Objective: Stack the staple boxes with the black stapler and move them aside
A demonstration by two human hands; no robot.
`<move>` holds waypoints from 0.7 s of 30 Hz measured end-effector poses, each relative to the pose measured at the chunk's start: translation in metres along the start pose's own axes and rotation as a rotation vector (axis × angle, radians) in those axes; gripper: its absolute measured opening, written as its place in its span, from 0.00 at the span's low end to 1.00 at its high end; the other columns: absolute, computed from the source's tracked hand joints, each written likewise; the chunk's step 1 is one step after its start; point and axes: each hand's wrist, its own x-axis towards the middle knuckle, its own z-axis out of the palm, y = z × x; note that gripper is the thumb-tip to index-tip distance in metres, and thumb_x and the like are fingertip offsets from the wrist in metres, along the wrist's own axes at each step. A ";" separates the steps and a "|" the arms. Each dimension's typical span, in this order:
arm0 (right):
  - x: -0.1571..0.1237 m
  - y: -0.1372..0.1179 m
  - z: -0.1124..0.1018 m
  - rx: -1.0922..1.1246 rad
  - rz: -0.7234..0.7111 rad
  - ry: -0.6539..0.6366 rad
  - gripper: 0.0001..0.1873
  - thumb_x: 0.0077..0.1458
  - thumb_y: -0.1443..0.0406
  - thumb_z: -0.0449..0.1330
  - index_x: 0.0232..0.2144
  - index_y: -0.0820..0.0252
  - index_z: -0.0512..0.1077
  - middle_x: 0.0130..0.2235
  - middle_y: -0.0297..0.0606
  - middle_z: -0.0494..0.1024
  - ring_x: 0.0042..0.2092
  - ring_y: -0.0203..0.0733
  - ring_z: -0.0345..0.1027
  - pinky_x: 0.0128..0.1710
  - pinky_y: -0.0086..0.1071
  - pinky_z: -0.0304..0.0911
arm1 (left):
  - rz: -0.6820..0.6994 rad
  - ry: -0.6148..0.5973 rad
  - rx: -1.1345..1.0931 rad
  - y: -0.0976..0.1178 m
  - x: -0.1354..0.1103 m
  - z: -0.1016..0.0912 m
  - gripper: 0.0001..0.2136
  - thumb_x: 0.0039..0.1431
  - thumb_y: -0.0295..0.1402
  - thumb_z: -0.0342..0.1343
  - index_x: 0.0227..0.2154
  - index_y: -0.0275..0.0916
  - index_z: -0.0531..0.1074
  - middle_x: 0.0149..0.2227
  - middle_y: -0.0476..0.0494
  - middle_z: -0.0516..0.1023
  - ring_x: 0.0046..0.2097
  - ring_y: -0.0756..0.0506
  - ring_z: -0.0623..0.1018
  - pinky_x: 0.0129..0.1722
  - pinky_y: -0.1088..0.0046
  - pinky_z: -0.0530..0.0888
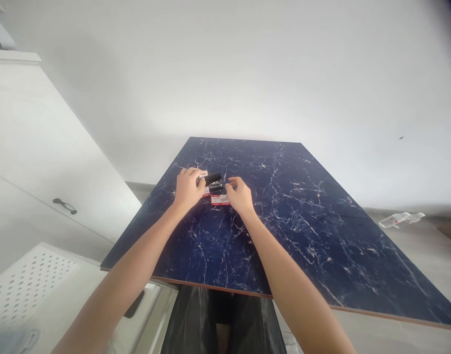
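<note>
My left hand (188, 187) is closed around the rear of a black stapler (213, 178), with the thumb along its side. The stapler's top arm is raised, and a metallic part shows between it and the base. Close to the stapler's front end is my right hand (240, 193), its thumb and fingertips drawn together; whatever they may hold is too small to make out. A red and white small box (218, 199) lies just below the stapler, beside my right hand. Part of another red and white box (206, 192) shows next to my left thumb.
The dark blue marble-patterned table (306, 236) stands against a white wall. To the left is a white cabinet (44, 147) with a dark handle (65, 205). A clear plastic wrapper (400, 219) lies beyond the table's right edge. A white perforated surface (29, 282) sits at lower left.
</note>
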 end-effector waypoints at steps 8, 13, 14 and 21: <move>-0.009 -0.010 0.001 -0.238 -0.080 -0.091 0.12 0.61 0.65 0.53 0.45 0.58 0.72 0.43 0.42 0.78 0.44 0.47 0.73 0.46 0.37 0.65 | -0.051 -0.113 0.109 -0.003 -0.004 0.001 0.22 0.59 0.29 0.56 0.57 0.42 0.70 0.55 0.37 0.72 0.56 0.35 0.72 0.54 0.58 0.73; -0.014 -0.012 0.003 -0.363 -0.086 -0.116 0.14 0.61 0.65 0.53 0.48 0.61 0.70 0.47 0.47 0.76 0.45 0.51 0.73 0.47 0.41 0.66 | -0.090 -0.147 0.173 0.005 -0.008 0.002 0.25 0.61 0.35 0.57 0.62 0.45 0.65 0.61 0.35 0.66 0.61 0.32 0.68 0.51 0.56 0.76; -0.014 -0.012 0.003 -0.367 -0.092 -0.110 0.14 0.61 0.65 0.53 0.48 0.61 0.70 0.48 0.48 0.75 0.46 0.51 0.73 0.48 0.41 0.66 | -0.102 -0.158 0.179 0.006 -0.008 0.002 0.25 0.62 0.36 0.57 0.61 0.46 0.65 0.61 0.35 0.66 0.61 0.31 0.67 0.51 0.55 0.76; -0.017 -0.016 0.003 -0.339 -0.065 -0.091 0.14 0.62 0.64 0.54 0.48 0.59 0.71 0.50 0.47 0.72 0.47 0.49 0.73 0.49 0.41 0.67 | -0.165 -0.201 0.163 0.007 -0.007 -0.003 0.30 0.56 0.33 0.60 0.63 0.47 0.64 0.65 0.37 0.62 0.62 0.32 0.68 0.54 0.54 0.76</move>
